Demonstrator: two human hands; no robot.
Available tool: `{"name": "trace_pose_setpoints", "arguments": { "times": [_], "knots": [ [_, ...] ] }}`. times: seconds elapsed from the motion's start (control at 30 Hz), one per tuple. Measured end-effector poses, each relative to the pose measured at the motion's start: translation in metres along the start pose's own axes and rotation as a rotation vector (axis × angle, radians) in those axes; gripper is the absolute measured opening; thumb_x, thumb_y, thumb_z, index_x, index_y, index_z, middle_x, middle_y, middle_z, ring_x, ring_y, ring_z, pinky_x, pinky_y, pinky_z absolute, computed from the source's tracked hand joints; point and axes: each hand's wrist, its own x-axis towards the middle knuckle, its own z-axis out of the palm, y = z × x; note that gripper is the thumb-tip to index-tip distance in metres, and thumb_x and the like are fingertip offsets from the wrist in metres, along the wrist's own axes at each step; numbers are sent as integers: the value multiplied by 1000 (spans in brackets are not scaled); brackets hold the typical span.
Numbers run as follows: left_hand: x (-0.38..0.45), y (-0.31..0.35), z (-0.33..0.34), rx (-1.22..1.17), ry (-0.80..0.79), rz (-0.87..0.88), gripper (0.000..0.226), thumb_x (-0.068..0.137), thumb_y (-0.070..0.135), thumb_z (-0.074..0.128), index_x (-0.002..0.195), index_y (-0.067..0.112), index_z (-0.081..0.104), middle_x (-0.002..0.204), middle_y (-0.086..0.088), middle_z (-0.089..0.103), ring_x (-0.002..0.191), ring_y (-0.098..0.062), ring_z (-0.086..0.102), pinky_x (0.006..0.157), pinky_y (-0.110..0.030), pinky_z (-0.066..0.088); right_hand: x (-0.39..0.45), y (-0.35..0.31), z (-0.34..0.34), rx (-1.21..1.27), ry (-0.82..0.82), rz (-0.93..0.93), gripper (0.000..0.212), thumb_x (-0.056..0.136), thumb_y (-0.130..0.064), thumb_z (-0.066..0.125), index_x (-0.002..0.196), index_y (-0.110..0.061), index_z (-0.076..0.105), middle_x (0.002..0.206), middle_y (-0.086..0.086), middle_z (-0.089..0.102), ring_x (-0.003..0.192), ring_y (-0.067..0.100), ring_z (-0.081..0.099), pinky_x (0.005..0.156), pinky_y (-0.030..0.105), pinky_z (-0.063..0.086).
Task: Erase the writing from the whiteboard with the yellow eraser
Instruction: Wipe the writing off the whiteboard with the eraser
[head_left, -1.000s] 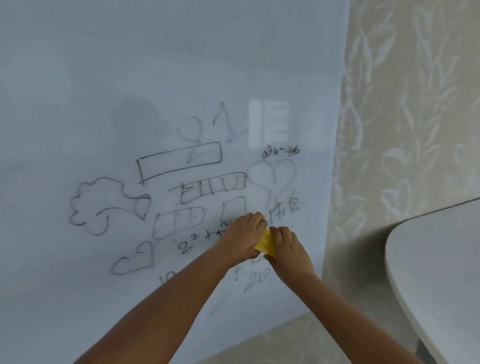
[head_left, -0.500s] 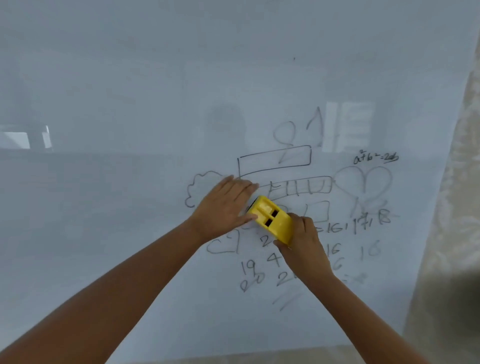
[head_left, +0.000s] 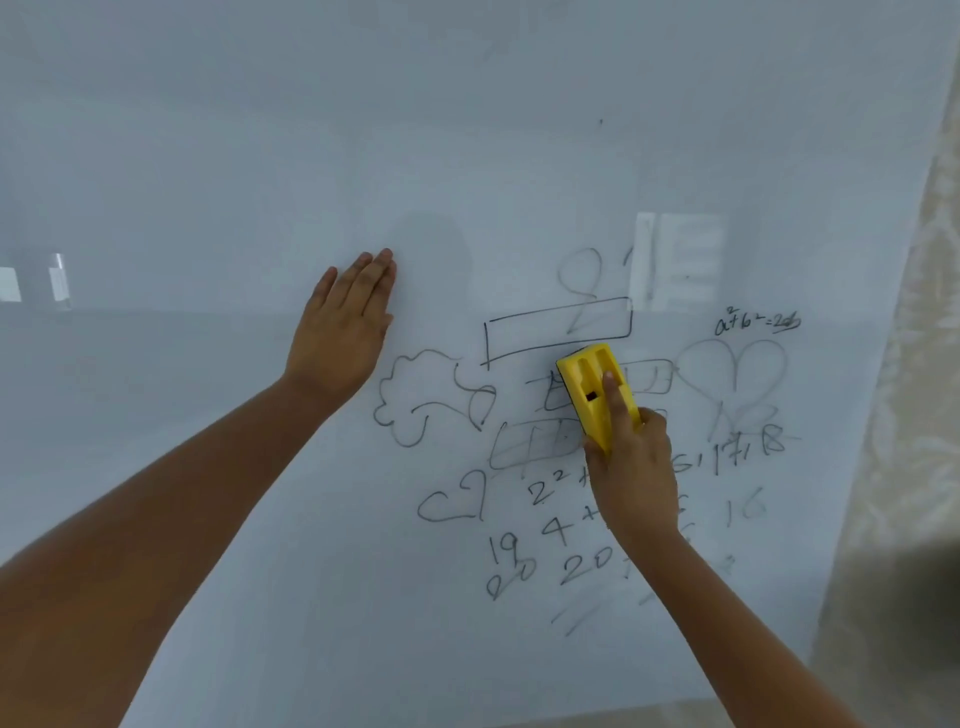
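Note:
The whiteboard (head_left: 218, 156) fills most of the view. Black marker writing (head_left: 558, 332) covers its lower right: rectangles, a cloud shape, hearts, numbers and a formula. My right hand (head_left: 631, 467) grips the lower end of the yellow eraser (head_left: 589, 376) and presses it flat on the board over a row of small boxes, index finger stretched along its top. Strokes around the eraser look smeared and faint. My left hand (head_left: 343, 332) lies flat on the bare board, fingers together and pointing up, left of the cloud drawing and holding nothing.
A beige wall with a leaf pattern (head_left: 914, 364) runs along the board's right edge. The board's bottom edge shows at the lower right, with a strip of pale floor (head_left: 597, 719) beneath it. Window reflections glint on the board.
My left hand let go of the eraser and moved up and left onto the bare board. My right hand now holds the eraser alone and has slid it up and right over the boxes.

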Motion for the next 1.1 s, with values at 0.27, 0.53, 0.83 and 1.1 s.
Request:
{"name": "trace_pose_setpoints", "arguments": {
  "times": [0.27,0.53,0.83,1.1],
  "knots": [
    [-6,-1,31,19,165,1,53,97,26,45,140,-4,39,146,-18,41,135,-32,36,110,-51,26,-25,-73,68,-56,-71,-105,80,77,-21,73,142,-32,27,108,18,54,87,31,54,68,41,53],
    [-7,-19,38,39,248,107,48,100,23,32,141,0,39,147,-14,41,135,-27,37,112,-43,23,-21,-37,68,-86,169,10,80,74,-8,75,139,-32,34,111,25,53,94,40,52,73,49,52],
    [-7,-19,40,15,257,113,45,99,16,33,141,0,39,147,-15,40,136,-28,35,113,-43,22,-42,-64,85,-198,30,-177,79,74,-18,77,137,-34,33,111,22,59,92,38,57,78,48,51],
    [-9,-19,42,-6,268,108,45,99,13,30,141,-1,38,148,-15,39,137,-27,34,115,-39,17,21,-104,70,-155,209,-58,74,80,-19,70,141,-33,31,114,24,54,94,40,53,79,51,46]
  ]
}}
